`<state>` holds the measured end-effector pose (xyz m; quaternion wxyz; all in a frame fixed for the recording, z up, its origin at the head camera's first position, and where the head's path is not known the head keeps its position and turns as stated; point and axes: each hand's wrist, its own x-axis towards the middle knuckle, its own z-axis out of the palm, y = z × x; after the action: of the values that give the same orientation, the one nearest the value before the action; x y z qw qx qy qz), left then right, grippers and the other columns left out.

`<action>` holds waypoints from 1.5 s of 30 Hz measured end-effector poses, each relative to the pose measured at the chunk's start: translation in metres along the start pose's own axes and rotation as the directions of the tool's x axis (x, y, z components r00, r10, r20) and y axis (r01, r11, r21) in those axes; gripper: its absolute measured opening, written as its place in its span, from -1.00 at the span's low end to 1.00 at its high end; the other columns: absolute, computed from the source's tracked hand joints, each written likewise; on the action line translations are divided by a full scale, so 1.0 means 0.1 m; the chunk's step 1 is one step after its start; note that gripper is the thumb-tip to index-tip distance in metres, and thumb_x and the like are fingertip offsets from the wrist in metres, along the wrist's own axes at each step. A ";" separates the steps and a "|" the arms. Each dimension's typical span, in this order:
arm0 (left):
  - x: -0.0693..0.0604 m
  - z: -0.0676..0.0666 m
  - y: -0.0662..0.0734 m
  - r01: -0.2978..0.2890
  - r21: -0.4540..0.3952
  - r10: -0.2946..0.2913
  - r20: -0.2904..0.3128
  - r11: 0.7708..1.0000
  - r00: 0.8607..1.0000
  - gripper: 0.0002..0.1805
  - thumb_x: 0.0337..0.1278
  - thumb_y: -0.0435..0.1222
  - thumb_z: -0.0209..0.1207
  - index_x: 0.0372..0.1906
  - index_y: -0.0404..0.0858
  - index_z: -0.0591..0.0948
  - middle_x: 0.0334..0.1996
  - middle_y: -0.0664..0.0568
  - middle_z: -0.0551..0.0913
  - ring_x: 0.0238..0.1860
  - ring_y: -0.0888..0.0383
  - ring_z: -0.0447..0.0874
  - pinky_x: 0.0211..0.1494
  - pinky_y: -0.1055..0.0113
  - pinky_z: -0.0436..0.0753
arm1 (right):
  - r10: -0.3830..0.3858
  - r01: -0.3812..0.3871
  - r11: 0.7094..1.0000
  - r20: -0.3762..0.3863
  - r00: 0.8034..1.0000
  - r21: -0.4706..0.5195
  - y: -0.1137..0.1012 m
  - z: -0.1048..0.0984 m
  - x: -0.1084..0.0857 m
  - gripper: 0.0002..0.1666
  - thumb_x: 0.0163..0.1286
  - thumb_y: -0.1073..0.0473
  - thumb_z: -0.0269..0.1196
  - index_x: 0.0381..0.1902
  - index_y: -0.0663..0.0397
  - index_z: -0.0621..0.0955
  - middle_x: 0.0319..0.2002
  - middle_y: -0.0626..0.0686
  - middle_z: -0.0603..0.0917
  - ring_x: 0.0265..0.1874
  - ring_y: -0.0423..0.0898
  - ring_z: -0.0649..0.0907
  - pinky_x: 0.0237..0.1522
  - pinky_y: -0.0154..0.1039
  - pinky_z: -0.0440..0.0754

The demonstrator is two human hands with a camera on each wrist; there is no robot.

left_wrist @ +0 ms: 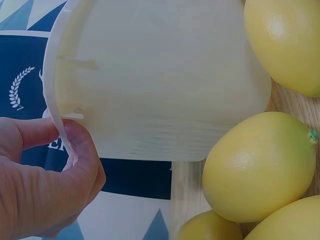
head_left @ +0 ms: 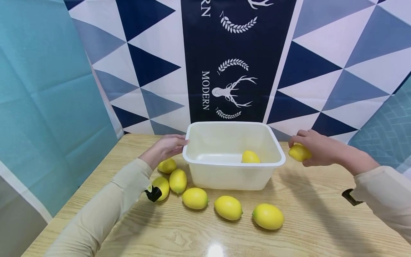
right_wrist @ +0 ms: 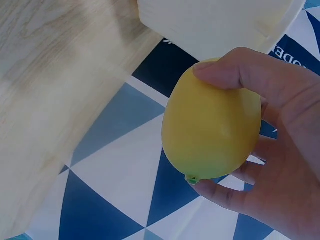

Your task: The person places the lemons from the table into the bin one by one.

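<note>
A white plastic bin [head_left: 224,176] stands on the wooden table, with one lemon [head_left: 250,156] lying inside toward its right. My left hand [head_left: 170,145] pinches the bin's left rim between thumb and fingers, seen closely as the left hand [left_wrist: 55,175] in the left wrist view. To the right of the bin, my right hand [head_left: 324,148] holds a lemon [head_left: 299,152] above the table. The right wrist view shows this lemon [right_wrist: 212,125] gripped between thumb and fingers, its green stem end exposed.
Several lemons curve around the bin's left and front, among them a lemon [head_left: 178,181] by its left corner, a lemon [head_left: 228,207] in front and a lemon [head_left: 268,216] at front right. A patterned cloth [head_left: 237,53] hangs behind the table [head_left: 179,239].
</note>
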<state>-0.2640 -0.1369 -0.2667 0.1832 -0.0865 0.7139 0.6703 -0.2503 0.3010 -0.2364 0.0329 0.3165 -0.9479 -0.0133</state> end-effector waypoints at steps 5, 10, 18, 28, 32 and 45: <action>-0.01 0.01 0.00 -0.001 0.000 0.001 -0.001 1.000 1.000 -0.48 0.35 -0.37 0.04 0.37 -0.36 0.30 0.35 -0.21 0.35 0.27 -0.02 0.40 0.45 0.23 0.41 | 0.030 -0.030 1.000 0.011 0.999 -0.010 -0.03 -0.09 0.04 -0.38 -0.23 0.29 0.57 -0.15 -0.11 0.58 -0.22 -0.01 0.55 -0.24 -0.03 0.48 -0.27 -0.17 0.60; 0.00 0.00 -0.01 0.003 -0.004 -0.003 -0.007 1.000 1.000 -0.48 0.34 -0.37 0.05 0.36 -0.34 0.31 0.35 -0.20 0.35 0.34 -0.06 0.35 0.45 0.22 0.41 | 0.029 -0.028 0.999 0.015 0.999 -0.029 -0.07 -0.20 0.08 -0.37 -0.21 0.29 0.56 -0.12 -0.11 0.57 -0.21 -0.01 0.55 -0.23 -0.04 0.48 -0.26 -0.16 0.61; 0.01 0.00 -0.01 -0.003 -0.012 0.003 0.001 1.000 1.000 -0.47 0.35 -0.38 0.04 0.38 -0.35 0.29 0.36 -0.21 0.34 0.36 -0.07 0.33 0.46 0.23 0.40 | 0.052 -0.051 0.999 0.060 0.997 -0.017 -0.15 -0.29 0.15 -0.38 -0.20 0.30 0.53 -0.11 -0.14 0.58 -0.21 -0.02 0.53 -0.22 -0.05 0.46 -0.26 -0.17 0.60; 0.01 0.00 -0.02 -0.002 -0.001 0.002 0.000 1.000 1.000 -0.47 0.36 -0.36 0.03 0.38 -0.34 0.29 0.36 -0.20 0.34 0.33 -0.05 0.36 0.45 0.23 0.40 | 0.044 -0.044 0.999 0.077 0.996 0.001 -0.22 -0.39 0.23 -0.36 -0.24 0.34 0.53 -0.12 -0.09 0.58 -0.20 0.04 0.56 -0.23 -0.03 0.47 -0.29 -0.17 0.66; 0.00 0.00 -0.03 -0.001 -0.007 0.000 -0.004 1.000 1.000 -0.47 0.35 -0.36 0.04 0.38 -0.34 0.29 0.36 -0.20 0.35 0.34 -0.05 0.36 0.45 0.23 0.40 | 0.033 -0.033 0.999 0.079 0.996 0.006 -0.26 -0.43 0.28 -0.36 -0.23 0.34 0.53 -0.11 -0.08 0.58 -0.22 0.02 0.56 -0.23 -0.02 0.47 -0.28 -0.14 0.67; -0.02 0.00 -0.03 -0.002 0.016 0.002 -0.011 1.000 1.000 -0.48 0.35 -0.35 0.05 0.37 -0.33 0.31 0.35 -0.19 0.36 0.25 -0.01 0.42 0.44 0.23 0.42 | 0.003 -0.005 1.000 0.099 0.995 0.015 -0.45 -0.52 0.42 -0.38 -0.17 0.34 0.52 -0.07 -0.01 0.59 -0.20 0.05 0.57 -0.18 0.01 0.46 -0.23 -0.10 0.69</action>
<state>-0.2607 -0.1374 -0.2684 0.1791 -0.0882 0.7202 0.6644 -0.2528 0.2395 -0.1840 -0.0164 0.3138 -0.9491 -0.0215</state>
